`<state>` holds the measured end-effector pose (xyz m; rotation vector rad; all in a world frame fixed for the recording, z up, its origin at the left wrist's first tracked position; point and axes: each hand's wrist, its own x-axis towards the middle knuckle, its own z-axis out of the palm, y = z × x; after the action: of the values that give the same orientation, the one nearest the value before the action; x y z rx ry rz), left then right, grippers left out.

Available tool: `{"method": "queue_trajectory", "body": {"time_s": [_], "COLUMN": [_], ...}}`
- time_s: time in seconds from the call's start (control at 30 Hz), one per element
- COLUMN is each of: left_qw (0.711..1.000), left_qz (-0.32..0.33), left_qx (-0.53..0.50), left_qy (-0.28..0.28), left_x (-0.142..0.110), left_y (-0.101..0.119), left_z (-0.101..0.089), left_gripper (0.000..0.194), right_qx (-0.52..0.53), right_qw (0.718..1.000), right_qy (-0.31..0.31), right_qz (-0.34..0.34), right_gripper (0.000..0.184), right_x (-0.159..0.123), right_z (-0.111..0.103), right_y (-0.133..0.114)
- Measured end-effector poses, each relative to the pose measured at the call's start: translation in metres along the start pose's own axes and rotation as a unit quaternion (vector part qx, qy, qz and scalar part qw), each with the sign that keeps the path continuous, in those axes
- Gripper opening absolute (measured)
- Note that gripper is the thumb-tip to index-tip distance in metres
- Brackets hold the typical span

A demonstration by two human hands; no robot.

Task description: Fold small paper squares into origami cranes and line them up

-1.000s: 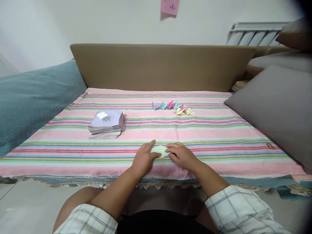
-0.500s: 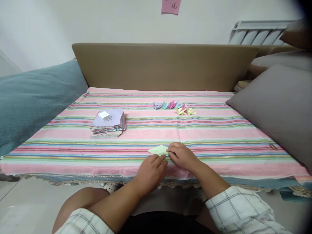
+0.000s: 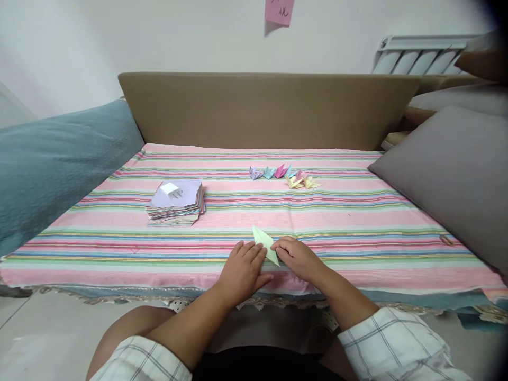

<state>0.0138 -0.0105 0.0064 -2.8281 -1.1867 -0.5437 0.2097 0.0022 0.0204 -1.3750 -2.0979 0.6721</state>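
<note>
A pale green folded paper lies on the striped cloth near its front edge, pointing away from me. My left hand rests on the paper's left side with fingers curled down on it. My right hand pinches the paper's right lower edge. A stack of coloured paper squares sits to the left, farther back. Several small folded paper cranes lie in a row at the middle back.
A teal cushion bounds the left side and grey pillows the right. A tan padded backboard stands behind the cloth. A pink note hangs on the wall. A radiator is at the back right.
The green paper has turned from lying sideways to pointing away from me. My left hand pulled back towards me, then came forward onto the paper again. The right hand stayed on the paper.
</note>
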Motion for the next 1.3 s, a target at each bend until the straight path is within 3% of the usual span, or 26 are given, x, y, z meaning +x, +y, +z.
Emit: {"method": "queue_trajectory", "body": {"time_s": [0.17, 0.23, 0.33, 0.43, 0.6, 0.83, 1.1, 1.3], "left_qw": [0.998, 0.998, 0.998, 0.999, 0.999, 0.998, 0.998, 0.996], "left_qz": [-0.038, -0.052, -0.06, -0.038, 0.034, 0.061, 0.023, -0.004], "left_qx": [-0.048, -0.048, -0.032, -0.02, -0.003, 0.017, -0.04, -0.076], "left_qy": [0.004, 0.0, -0.005, -0.003, -0.021, -0.021, -0.03, -0.041], "left_x": [0.007, 0.01, 0.013, 0.015, 0.016, 0.018, 0.017, 0.02], "left_y": [-0.003, -0.002, -0.001, -0.006, -0.025, -0.032, -0.025, -0.028], "left_z": [-0.007, -0.007, -0.007, -0.007, -0.01, -0.006, -0.008, -0.01], "left_gripper": [0.068, 0.057, 0.03, 0.014, 0.021, 0.011, 0.019, 0.019], "right_qx": [0.043, 0.045, 0.001, -0.057, -0.106, -0.167, -0.162, -0.159], "right_qw": [0.998, 0.998, 0.999, 0.99, 0.977, 0.972, 0.969, 0.976], "right_qy": [-0.034, -0.035, 0.022, 0.071, 0.032, 0.009, 0.0, 0.01], "right_qz": [-0.008, -0.013, -0.028, -0.106, -0.181, -0.167, -0.187, -0.151], "right_gripper": [0.026, 0.025, 0.023, 0.025, 0.032, 0.014, 0.016, 0.009], "right_x": [-0.002, -0.001, 0.004, 0.011, 0.017, 0.009, 0.009, 0.007], "right_z": [0.002, 0.002, -0.001, -0.003, -0.002, 0.004, 0.011, 0.013], "right_y": [-0.007, -0.006, 0.0, 0.01, 0.016, 0.008, 0.007, 0.005]}}
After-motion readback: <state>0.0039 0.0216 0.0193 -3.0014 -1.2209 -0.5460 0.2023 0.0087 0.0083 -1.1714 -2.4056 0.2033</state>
